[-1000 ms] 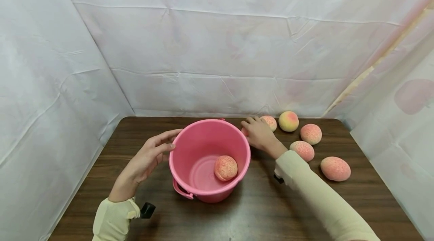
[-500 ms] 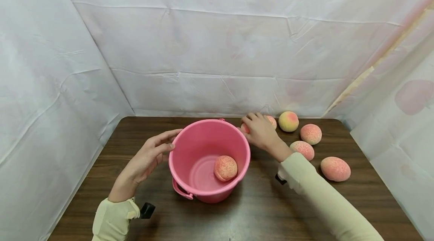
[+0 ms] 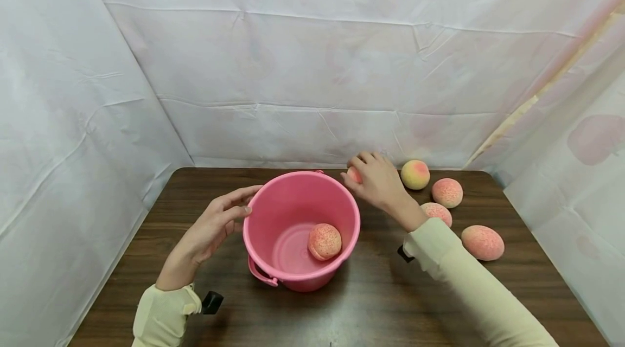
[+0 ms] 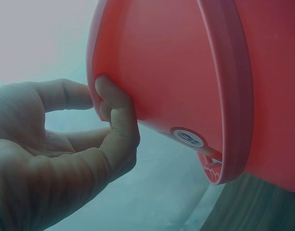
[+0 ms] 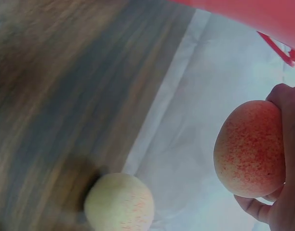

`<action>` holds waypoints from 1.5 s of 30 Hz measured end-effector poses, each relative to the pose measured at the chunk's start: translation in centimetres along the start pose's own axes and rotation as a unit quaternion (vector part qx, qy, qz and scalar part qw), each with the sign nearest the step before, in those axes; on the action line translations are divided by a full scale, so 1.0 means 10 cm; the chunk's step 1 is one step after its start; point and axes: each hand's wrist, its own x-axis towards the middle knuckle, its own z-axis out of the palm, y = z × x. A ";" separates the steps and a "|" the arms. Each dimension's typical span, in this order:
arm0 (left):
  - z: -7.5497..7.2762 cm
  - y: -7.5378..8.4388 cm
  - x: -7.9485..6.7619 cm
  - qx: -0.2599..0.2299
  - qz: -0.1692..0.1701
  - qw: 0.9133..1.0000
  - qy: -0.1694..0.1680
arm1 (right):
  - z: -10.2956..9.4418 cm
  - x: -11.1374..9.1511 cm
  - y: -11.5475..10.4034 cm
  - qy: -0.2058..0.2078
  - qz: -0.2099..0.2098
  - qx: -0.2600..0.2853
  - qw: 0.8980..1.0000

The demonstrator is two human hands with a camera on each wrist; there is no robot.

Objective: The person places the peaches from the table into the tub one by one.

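Observation:
A pink bucket [image 3: 288, 200] stands upright on the table, with one speckled peach [image 3: 325, 242] on its floor. My left hand [image 3: 207, 230] pinches the bucket's left rim between thumb and fingers; the left wrist view shows this hand [image 4: 65, 139] close up. To the right of the bucket, near the table's back edge, my right hand [image 3: 383, 184] holds a reddish speckled peach [image 5: 251, 149], its fingers curled round the fruit. In the head view most of this held peach [image 3: 355, 174] is covered by the hand.
On the right lie a yellow-red peach [image 3: 415, 174] and several pink ones, among them a peach [image 3: 447, 193] at the back and a peach [image 3: 483, 243] nearer the front. White sheeting [image 3: 293, 65] rises behind the table [image 3: 381, 303]. The bucket's handle [image 3: 262, 274] hangs at its front left.
My right hand has risen and drifted slightly right and back with the held peach, and it now covers the peach that showed behind it. The left hand and the bucket have stayed put.

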 end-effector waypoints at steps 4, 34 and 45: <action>0.00 -0.01 0.00 0.000 0.000 1.000 0.000 | -0.09 0.02 -0.03 0.028 -0.012 0.005 1.000; -0.01 -0.01 0.00 0.007 -0.002 1.000 0.000 | -0.59 0.17 -0.52 0.110 -0.099 0.042 0.988; -0.02 0.00 0.01 0.005 -0.002 1.000 0.000 | -0.62 0.19 -0.74 0.117 -0.169 0.068 0.976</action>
